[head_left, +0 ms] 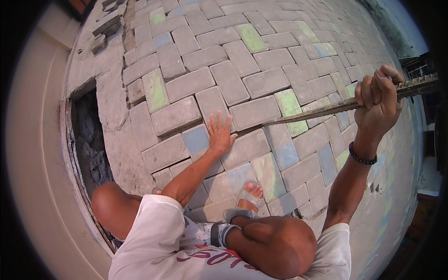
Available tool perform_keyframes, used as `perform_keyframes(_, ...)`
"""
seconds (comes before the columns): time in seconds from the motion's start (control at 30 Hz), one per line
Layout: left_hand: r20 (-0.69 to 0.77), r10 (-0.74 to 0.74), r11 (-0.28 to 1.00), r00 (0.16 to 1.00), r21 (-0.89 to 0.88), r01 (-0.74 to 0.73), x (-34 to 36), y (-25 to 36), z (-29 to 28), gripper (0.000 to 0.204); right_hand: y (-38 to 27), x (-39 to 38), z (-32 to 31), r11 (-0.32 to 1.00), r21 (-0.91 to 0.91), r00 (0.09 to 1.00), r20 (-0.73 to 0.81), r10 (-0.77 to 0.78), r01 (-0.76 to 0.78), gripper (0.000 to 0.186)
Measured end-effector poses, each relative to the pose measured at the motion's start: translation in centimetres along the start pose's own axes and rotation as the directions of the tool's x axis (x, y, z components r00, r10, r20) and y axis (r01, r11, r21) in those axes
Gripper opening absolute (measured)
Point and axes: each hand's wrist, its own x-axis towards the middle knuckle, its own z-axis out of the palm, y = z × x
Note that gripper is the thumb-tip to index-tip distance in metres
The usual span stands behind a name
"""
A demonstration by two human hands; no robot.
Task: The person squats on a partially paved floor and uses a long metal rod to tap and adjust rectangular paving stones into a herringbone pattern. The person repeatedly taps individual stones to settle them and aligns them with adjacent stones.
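R grip [380, 95] was wrapped round a ribbed metal bar [322, 111], whose far end sat at the gap btwn two grey pavers [254, 112]. L grip [220, 135] was spread wide, palm down on pavers nr bar's tip.

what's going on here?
A crouching person grips a long ribbed bar in the right hand, fingers wrapped around it. The bar slants down to a joint in the block paving, its far end beside the left hand, which lies spread and palm down on the blocks. Some blocks carry faded green or blue paint.
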Motion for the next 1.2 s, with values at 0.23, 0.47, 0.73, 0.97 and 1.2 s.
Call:
perform_keyframes(0.23,0.06,0.199,0.979,0.978,0.033,-0.201,2.9,1.2,0.6,0.073,-6.1,-16.4,-4.7,0.971,0.06,0.966,0.106,-0.238,0.233,0.006)
perform_keyframes(0.47,0.085,0.216,0.971,0.973,0.089,-0.223,4.1,1.9,1.3,0.071,-7.8,-19.6,-6.0,0.976,-0.075,0.977,0.074,-0.201,0.206,0.003)
perform_keyframes(0.73,0.102,0.186,0.969,0.977,0.143,-0.2,4.4,2.2,0.6,0.077,-1.2,-3.8,-3.0,0.998,0.003,0.995,0.075,-0.067,0.067,0.022)
perform_keyframes(0.97,0.148,0.167,0.972,0.975,0.141,-0.188,4.0,1.9,0.4,0.081,-2.8,-9.5,-3.7,0.983,0.112,0.967,0.193,-0.166,0.147,0.018)
perform_keyframes(1.2,0.125,0.2,0.971,0.972,0.108,-0.214,4.2,1.9,0.7,0.085,-4.1,-13.5,-5.0,0.972,0.031,0.956,0.18,-0.233,0.231,0.015)
